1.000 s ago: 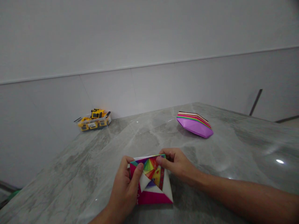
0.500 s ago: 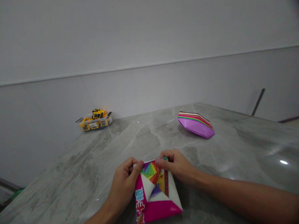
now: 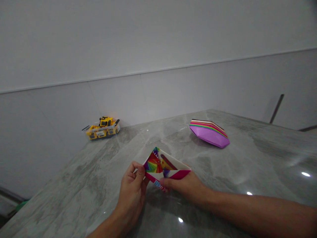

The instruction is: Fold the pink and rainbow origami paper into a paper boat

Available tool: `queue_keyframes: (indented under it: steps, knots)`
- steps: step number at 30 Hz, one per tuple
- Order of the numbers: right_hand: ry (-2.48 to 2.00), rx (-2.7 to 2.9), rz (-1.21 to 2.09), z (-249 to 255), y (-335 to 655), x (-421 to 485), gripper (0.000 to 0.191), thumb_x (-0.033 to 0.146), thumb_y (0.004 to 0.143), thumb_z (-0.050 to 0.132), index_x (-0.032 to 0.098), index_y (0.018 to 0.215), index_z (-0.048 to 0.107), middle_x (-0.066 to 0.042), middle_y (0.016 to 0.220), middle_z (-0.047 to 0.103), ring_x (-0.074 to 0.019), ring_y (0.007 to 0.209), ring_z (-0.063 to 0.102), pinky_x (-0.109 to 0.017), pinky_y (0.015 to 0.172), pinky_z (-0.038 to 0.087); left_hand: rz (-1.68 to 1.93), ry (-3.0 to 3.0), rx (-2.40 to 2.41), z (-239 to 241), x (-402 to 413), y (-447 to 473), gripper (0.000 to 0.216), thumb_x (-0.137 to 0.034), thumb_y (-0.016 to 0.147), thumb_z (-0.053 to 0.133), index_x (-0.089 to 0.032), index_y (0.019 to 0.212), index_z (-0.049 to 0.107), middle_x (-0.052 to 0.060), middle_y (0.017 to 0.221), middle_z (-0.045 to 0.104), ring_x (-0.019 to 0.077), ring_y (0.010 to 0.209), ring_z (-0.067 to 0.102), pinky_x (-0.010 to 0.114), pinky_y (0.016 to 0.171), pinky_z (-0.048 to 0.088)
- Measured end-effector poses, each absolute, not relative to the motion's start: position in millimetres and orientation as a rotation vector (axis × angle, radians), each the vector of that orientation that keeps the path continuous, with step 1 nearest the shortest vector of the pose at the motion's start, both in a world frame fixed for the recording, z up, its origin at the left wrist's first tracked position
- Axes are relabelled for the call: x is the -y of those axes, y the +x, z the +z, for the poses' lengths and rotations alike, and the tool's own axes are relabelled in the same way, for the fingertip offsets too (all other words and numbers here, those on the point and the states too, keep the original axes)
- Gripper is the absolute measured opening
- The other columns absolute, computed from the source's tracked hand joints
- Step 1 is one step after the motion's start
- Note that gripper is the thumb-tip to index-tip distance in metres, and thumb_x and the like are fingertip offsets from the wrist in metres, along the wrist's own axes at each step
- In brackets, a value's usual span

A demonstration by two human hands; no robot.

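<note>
Between my hands is a folded sheet of printed paper (image 3: 182, 174), magenta and white with rainbow patches. It is tilted, with a pointed corner at the top and its flaps standing partly apart. My left hand (image 3: 133, 188) pinches its left corner between thumb and fingers. From the lower right, my right hand (image 3: 188, 188) grips it, thumb across the front edge and the other fingers hidden behind. Farther back on the right lies a purple folded-paper piece (image 3: 210, 135) with rainbow-striped layers along its top, apart from both hands.
A clear plastic box (image 3: 101, 133) with yellow toy vehicles (image 3: 105, 122) stands at the back left, near the white wall (image 3: 158, 96). Under everything is a grey marbled tabletop (image 3: 99, 175). Its far edge meets the wall.
The folded paper has turned and tipped up, its corner now pointing away. My right hand has shifted from its top edge to its lower right; my left hand still pinches the left side.
</note>
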State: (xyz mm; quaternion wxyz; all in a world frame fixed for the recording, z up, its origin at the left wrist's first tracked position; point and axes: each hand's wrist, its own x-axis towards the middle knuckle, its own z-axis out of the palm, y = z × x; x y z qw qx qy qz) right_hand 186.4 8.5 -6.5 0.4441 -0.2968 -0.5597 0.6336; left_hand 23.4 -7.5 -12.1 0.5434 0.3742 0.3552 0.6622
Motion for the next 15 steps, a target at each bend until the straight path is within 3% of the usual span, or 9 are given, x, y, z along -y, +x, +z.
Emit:
queue_keyframes:
  steps: [2,4,6,9,13,15]
  knots:
    - [-0.751,1.38,1.526,-5,189,-13,0.034,0.024,0.067,0.075,0.018,0.099,0.069,-0.005,0.093,0.073,-0.0218,0.084,0.067,-0.032,0.076,0.053,1.512,1.021,-0.889,-15,4,18,0.024,-0.036,0.078,0.07,-0.017,0.071,0.056,0.001,0.073,0.071,0.0136,0.067,0.065,0.023,0.065,0.051]
    - [-0.771,1.462,1.52,-4,194,-16,0.034,0.021,0.066,0.074,0.018,0.1,0.069,-0.005,0.094,0.074,-0.0215,0.083,0.067,-0.033,0.075,0.053,1.42,1.144,-0.94,-16,3,12,0.019,-0.032,0.077,0.072,-0.016,0.084,0.064,0.003,0.08,0.073,0.0154,0.07,0.067,0.026,0.068,0.052]
    - [-0.816,1.6,1.543,-2,197,-16,0.032,0.016,0.064,0.073,0.018,0.096,0.07,-0.004,0.091,0.074,-0.0201,0.079,0.067,-0.031,0.073,0.053,1.306,1.203,-0.972,-13,5,10,0.03,-0.028,0.07,0.078,-0.016,0.095,0.067,0.006,0.086,0.075,0.0182,0.072,0.068,0.028,0.068,0.054]
    - [-0.857,1.699,1.65,-1,199,-15,0.031,0.011,0.061,0.071,0.019,0.092,0.071,-0.002,0.084,0.073,-0.0179,0.073,0.066,-0.028,0.068,0.052,1.197,1.19,-1.079,-8,10,14,0.028,-0.027,0.064,0.081,-0.012,0.085,0.072,0.009,0.08,0.076,0.0203,0.065,0.069,0.029,0.062,0.054]
    - [-0.848,1.674,1.674,2,198,-17,0.012,0.023,0.066,0.072,0.014,0.074,0.073,-0.002,0.07,0.071,-0.0146,0.06,0.062,-0.025,0.059,0.048,1.315,1.05,-1.067,-4,11,17,0.03,-0.037,0.072,0.074,-0.01,0.084,0.074,0.011,0.073,0.076,0.0227,0.06,0.068,0.033,0.06,0.055]
    - [-0.872,1.722,1.58,4,200,-19,0.015,0.028,0.07,0.071,0.013,0.07,0.073,-0.002,0.063,0.069,-0.0128,0.054,0.059,-0.023,0.054,0.045,1.347,1.065,-1.053,-3,9,12,0.031,-0.04,0.076,0.07,-0.01,0.081,0.074,0.011,0.072,0.075,0.023,0.059,0.068,0.034,0.06,0.055]
